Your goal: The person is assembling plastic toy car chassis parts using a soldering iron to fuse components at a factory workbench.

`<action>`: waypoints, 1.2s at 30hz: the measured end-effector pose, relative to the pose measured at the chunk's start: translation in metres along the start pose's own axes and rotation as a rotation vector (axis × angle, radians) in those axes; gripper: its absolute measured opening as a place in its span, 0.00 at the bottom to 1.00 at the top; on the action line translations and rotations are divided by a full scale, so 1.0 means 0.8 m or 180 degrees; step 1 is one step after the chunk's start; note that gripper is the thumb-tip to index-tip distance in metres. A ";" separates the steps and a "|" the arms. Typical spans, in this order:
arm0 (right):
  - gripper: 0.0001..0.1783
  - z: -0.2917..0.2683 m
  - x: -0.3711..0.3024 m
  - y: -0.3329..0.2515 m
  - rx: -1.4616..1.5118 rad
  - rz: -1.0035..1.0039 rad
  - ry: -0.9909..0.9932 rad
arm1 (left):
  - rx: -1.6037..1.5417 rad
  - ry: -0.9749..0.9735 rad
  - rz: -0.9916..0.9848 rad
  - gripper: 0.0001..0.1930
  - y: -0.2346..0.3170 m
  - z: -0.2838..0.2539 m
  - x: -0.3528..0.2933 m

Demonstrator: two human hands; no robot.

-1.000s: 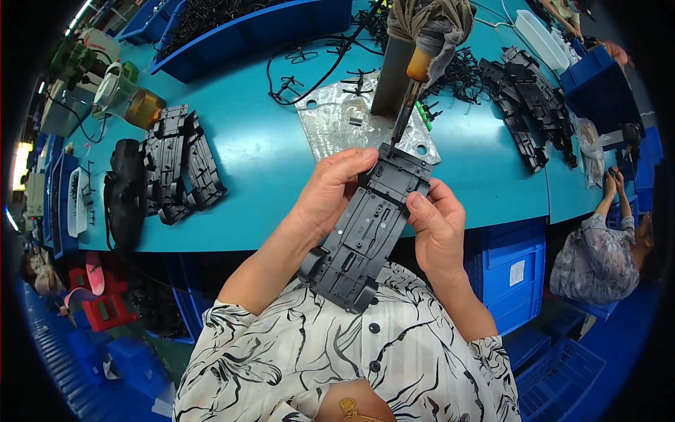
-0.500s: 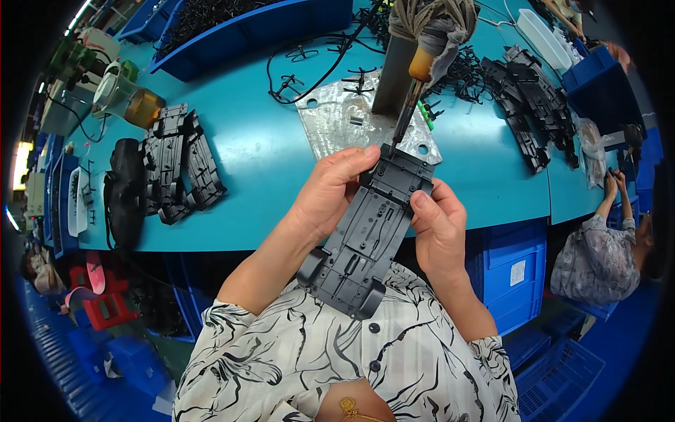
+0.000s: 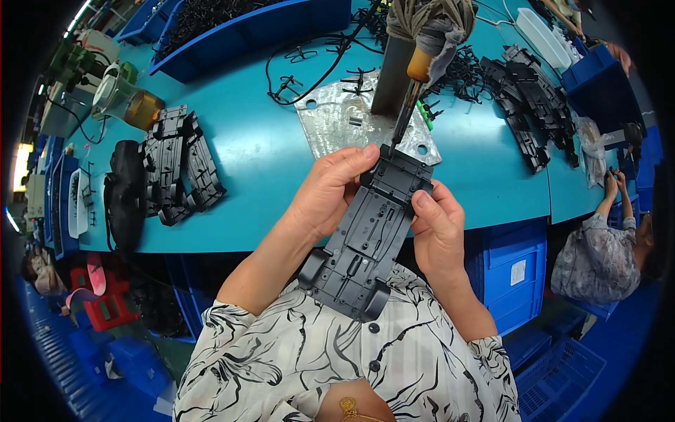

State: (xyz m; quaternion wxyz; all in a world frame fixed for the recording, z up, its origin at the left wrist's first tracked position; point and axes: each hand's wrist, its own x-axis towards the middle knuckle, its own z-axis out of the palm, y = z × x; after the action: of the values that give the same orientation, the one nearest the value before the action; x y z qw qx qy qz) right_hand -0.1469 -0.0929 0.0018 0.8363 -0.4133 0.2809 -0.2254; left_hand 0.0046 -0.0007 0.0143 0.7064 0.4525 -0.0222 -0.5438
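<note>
A black plastic toy car chassis (image 3: 362, 235) is held tilted between my hands, its far end against the tip of a mounted soldering iron (image 3: 409, 109). My left hand (image 3: 334, 186) grips the chassis at its far left side, the thumb near the iron's tip. On the right side, my right hand (image 3: 439, 228) is closed round the edge with its thumb on top. Wheel-arch pieces stick out at the chassis's near end. The iron is fixed to an upright metal post (image 3: 394, 74) and wrapped in cloth near its top. A metal base plate (image 3: 327, 116) lies under the post.
More black chassis (image 3: 165, 158) lie at the left beside a dark pouch-like bundle (image 3: 126, 193) and a jar of amber liquid (image 3: 130, 102). Another chassis pile (image 3: 527, 105) lies right. Blue bins (image 3: 246, 35) hold small black parts. A co-worker (image 3: 598, 260) sits at far right.
The chassis has shifted very slightly under the iron, its near end a little lower and to the right. Both hands keep their grip.
</note>
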 end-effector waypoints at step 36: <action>0.18 0.008 -0.001 -0.003 0.0485 0.0072 -0.0090 | 0.0186 0.0024 -0.0011 0.15 0.005 0.001 0.003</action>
State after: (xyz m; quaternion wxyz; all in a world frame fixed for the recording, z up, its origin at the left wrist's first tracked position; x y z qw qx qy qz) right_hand -0.1436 -0.0905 0.0068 0.8717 -0.3484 0.2558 -0.2308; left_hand 0.0087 -0.0031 0.0164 0.6920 0.4750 -0.0345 -0.5425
